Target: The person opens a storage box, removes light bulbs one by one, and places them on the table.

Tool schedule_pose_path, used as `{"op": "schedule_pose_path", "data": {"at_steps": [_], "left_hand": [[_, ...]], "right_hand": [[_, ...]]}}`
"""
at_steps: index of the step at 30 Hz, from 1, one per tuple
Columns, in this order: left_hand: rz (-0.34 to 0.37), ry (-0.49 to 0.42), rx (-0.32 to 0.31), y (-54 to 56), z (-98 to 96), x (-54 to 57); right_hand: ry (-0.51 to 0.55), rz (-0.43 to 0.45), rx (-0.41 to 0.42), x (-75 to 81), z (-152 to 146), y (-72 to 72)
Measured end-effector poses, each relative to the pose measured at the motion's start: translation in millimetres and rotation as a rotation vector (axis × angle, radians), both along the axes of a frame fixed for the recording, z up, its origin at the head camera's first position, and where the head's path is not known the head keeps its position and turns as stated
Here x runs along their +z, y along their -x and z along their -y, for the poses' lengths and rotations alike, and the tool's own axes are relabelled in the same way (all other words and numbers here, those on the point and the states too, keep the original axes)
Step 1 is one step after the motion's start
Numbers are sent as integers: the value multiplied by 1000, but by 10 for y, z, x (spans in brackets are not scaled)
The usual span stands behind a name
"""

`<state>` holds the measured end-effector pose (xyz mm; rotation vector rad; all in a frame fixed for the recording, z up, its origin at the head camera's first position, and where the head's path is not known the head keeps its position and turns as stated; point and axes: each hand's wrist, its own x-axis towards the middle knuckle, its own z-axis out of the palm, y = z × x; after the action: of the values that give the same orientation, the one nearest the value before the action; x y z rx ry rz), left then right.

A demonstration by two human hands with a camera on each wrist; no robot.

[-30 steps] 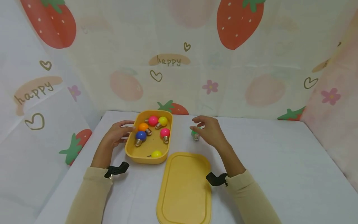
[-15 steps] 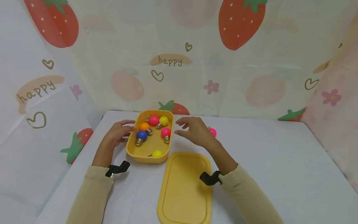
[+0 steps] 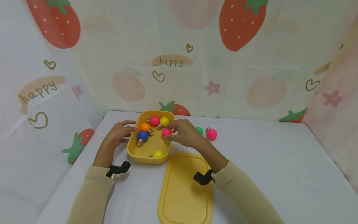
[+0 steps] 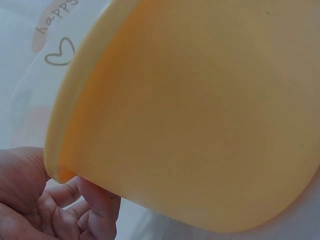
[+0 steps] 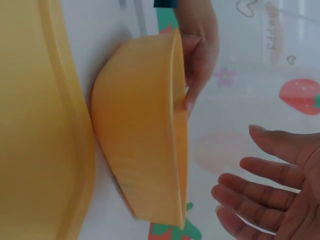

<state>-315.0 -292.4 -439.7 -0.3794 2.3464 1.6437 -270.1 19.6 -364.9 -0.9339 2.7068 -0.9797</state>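
Observation:
A yellow plastic box (image 3: 151,143) stands on the table, holding several small coloured light bulbs. Among them are a blue bulb (image 3: 142,135), an orange bulb (image 3: 144,127) and a pink bulb (image 3: 166,133) by the right wall. My left hand (image 3: 118,133) grips the box's left side, thumb at the rim and fingers curled against the outer wall in the left wrist view. Over the box's right rim reaches my right hand (image 3: 184,133), its fingertips overlapping that pink bulb in the head view. The right wrist view shows its fingers (image 5: 260,200) spread, with nothing between them.
In front of the box lies a flat yellow lid (image 3: 184,193). A green bulb (image 3: 199,130) and another pink bulb (image 3: 211,134) rest on the white tabletop (image 3: 265,165), right of the box. Strawberry-printed cloth (image 3: 237,77) hangs behind.
My right hand has moved left, from over the green bulb to the box's right rim, uncovering the green and pink bulbs on the table. My left hand stays at the box.

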Motion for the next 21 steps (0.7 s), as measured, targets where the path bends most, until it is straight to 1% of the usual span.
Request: {"op": "schedule_pose_path", "data": {"at_steps": [5,9,12,21], "left_hand": [[-1,2,-3,-2,-8,0],[-2,6,-2,-8,-12,6],[0,6,-1,-16,-8,6],[1,7,3,-22,-15,10]], "right_hand": [[-59,15,51,-60,106,13],[-104,16,97,-79,179,0],[-123,34,129,-93,230,-14],[-233,26,223,-206,353,14]]}}
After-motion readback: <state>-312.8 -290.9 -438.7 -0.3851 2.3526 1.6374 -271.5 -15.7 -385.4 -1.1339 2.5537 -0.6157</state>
